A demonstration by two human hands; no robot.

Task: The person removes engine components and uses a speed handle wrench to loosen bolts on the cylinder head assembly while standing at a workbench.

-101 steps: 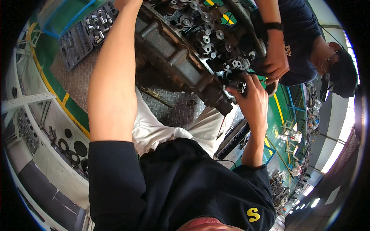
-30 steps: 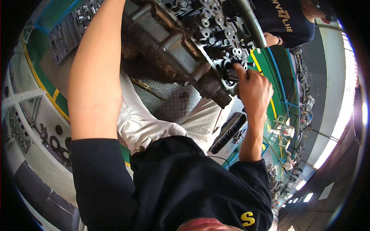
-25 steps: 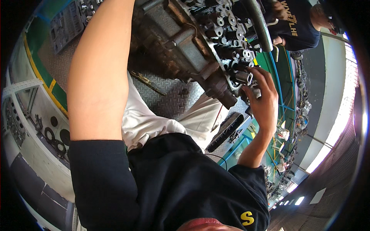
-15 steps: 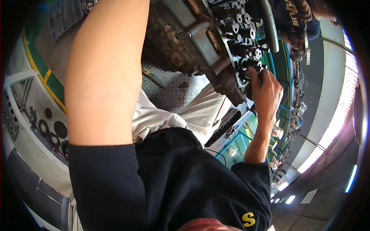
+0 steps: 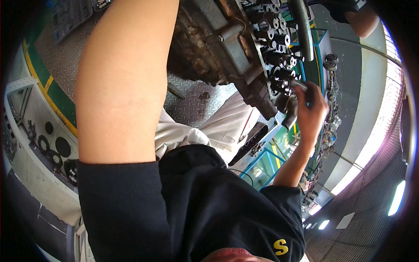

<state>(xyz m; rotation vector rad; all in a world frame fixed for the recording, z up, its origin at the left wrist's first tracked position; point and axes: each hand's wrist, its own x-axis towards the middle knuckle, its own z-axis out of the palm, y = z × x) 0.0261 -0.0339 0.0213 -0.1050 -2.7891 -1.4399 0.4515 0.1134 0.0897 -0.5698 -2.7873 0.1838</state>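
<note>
A greasy engine (image 5: 238,32) stands ahead of me, with a row of rocker arms and springs (image 5: 279,39) along its right side. My right hand (image 5: 312,109) is beside the near end of that row, its fingers closed around a short grey metal piece (image 5: 299,84), perhaps a tool, whose tip points at the valve gear. The fingers are partly blurred, so the piece's exact kind cannot be made out. Below the hand's near side a dark curved pipe (image 5: 289,115) juts from the engine. My left arm (image 5: 120,78) reaches up past the top edge, and its hand is outside the picture.
A thick metal tube (image 5: 302,30) rises beside the valve gear. Another person's arm (image 5: 364,22) shows at the top right. A pale cart (image 5: 41,144) with round parts stands at left. Treaded metal plate (image 5: 203,102) lies below the engine; several parts line the right (image 5: 331,87).
My right hand has drawn back to the right from the valve gear, with the grey metal piece now showing between its fingers. The other person has moved mostly out of the top right.
</note>
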